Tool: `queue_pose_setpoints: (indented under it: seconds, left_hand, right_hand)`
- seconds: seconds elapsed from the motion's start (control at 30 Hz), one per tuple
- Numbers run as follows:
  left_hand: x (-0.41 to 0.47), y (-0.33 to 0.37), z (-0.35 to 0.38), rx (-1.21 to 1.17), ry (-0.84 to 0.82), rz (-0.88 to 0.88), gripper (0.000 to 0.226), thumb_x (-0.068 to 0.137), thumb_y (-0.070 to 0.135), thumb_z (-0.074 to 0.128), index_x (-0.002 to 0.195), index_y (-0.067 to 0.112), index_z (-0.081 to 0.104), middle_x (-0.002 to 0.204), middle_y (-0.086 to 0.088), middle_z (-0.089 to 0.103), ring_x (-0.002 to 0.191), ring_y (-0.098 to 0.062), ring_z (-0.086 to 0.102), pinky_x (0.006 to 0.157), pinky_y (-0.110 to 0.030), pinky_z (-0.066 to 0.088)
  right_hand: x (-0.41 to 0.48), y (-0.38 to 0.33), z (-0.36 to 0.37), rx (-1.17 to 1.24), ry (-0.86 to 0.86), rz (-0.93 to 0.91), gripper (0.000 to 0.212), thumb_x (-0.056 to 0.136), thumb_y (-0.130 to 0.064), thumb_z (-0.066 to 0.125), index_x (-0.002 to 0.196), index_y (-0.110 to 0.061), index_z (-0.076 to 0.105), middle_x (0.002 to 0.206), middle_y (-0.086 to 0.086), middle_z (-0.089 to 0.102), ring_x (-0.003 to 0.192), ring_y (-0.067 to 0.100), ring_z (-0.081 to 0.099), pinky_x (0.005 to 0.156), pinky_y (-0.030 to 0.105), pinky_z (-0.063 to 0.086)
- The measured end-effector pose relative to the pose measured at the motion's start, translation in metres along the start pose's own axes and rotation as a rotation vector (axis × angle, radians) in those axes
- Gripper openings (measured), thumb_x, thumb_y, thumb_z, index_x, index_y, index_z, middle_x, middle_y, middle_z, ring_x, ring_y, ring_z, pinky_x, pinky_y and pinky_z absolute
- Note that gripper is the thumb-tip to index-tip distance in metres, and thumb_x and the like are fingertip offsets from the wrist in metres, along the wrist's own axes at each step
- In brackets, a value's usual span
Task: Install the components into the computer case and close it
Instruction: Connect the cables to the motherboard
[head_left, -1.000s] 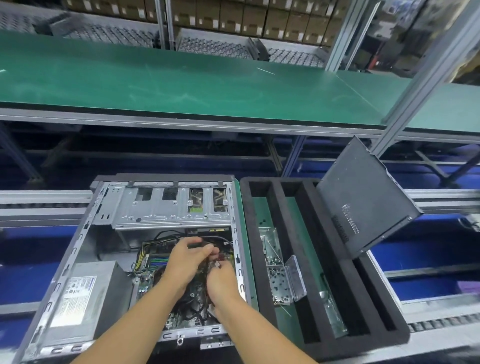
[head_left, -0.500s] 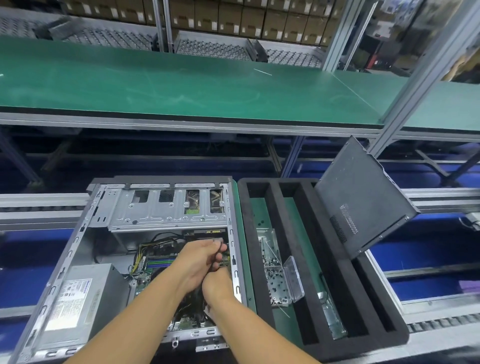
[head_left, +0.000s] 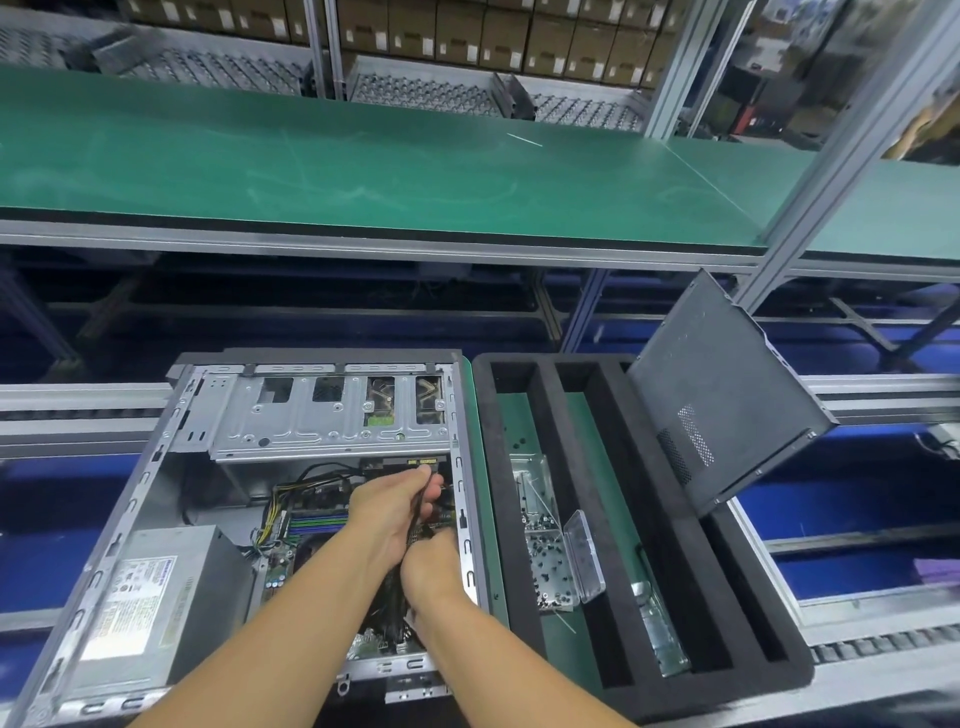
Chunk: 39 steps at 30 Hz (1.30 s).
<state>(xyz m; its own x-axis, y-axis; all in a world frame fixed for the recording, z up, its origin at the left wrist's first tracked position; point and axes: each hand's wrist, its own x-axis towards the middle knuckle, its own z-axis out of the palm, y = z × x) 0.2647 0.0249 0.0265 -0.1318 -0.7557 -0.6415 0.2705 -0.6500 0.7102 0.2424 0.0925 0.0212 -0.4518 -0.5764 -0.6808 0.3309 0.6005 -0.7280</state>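
The computer case (head_left: 208, 488) is lying open on its side at the lower left, on a conveyor line (head_left: 78, 405). Its long axis is running from the near edge toward the far side, and its open face is turned upward. The drive cage (head_left: 332, 415) is sitting at the far end and the power supply (head_left: 156, 597) at the near left corner. A white label (head_left: 130, 605) is being shown on the power supply, but its print is too small to be read. Yellow print on a dark part just under the drive cage is likewise illegible.

Both hands are being held inside the case by its right wall, above the motherboard (head_left: 311, 525). A thin black cable (head_left: 422, 493) is being pinched by the curled fingers of the left hand (head_left: 389, 512). The right hand (head_left: 434, 566), just nearer, is curled too; what it is gripping cannot be told.

Just beside the case on the right, a black foam tray (head_left: 727, 693) is holding a metal bracket (head_left: 662, 639), a clear box of screws (head_left: 550, 566) and a dark side panel (head_left: 727, 395), which is leaning tilted in the far right slot.
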Motion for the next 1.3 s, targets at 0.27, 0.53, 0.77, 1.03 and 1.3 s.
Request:
queue_pose_setpoints:
  seconds: [0.27,0.53,0.77,1.03,1.3]
  left_hand:
    - [0.002,-0.007,-0.002,0.085,0.088,0.148,0.013,0.085,0.005,0.074,0.093,-0.003,0.068,0.077,-0.014,0.075,0.065,-0.014,0.072,0.054,-0.022,0.055]
    - [-0.004,-0.003,0.002,-0.001,-0.026,0.058,0.016,0.09,0.003,0.068,0.102,-0.008,0.067,0.085,-0.018,0.073,0.072,-0.017,0.069,0.058,-0.02,0.057]
    - [-0.008,-0.002,-0.001,-0.017,-0.007,0.078,0.015,0.09,0.002,0.067,0.101,-0.007,0.066,0.094,-0.022,0.073,0.078,-0.019,0.07,0.062,-0.021,0.059]
    - [-0.008,0.002,0.001,-0.084,-0.008,0.002,0.007,0.09,0.0,0.067,0.095,-0.005,0.067,0.082,-0.016,0.071,0.07,-0.016,0.068,0.055,-0.019,0.056]
    - [-0.006,-0.002,-0.002,-0.049,-0.056,0.044,0.019,0.087,-0.007,0.067,0.103,0.0,0.059,0.081,-0.015,0.071,0.071,-0.016,0.067,0.064,-0.023,0.055]
  right_hand:
    - [-0.001,0.0,-0.002,0.065,-0.058,0.017,0.039,0.111,-0.013,0.028,0.146,-0.013,0.043,0.131,0.017,0.062,0.124,0.032,0.059,0.11,0.051,0.047]
    - [-0.001,-0.003,0.0,0.158,-0.067,-0.021,0.035,0.113,-0.018,0.032,0.143,-0.016,0.051,0.134,0.016,0.063,0.128,0.031,0.058,0.113,0.051,0.045]
    - [0.002,-0.001,0.001,0.122,-0.066,-0.009,0.039,0.113,-0.018,0.028,0.15,-0.013,0.039,0.139,0.017,0.057,0.13,0.032,0.055,0.112,0.051,0.045]
    - [0.004,-0.001,-0.001,0.062,-0.055,0.0,0.038,0.113,-0.017,0.026,0.146,-0.01,0.043,0.138,0.017,0.058,0.131,0.032,0.054,0.114,0.051,0.042]
    - [0.0,-0.002,-0.002,0.033,-0.028,-0.072,0.032,0.112,-0.015,0.032,0.138,-0.011,0.049,0.131,0.015,0.062,0.123,0.03,0.059,0.11,0.048,0.047]
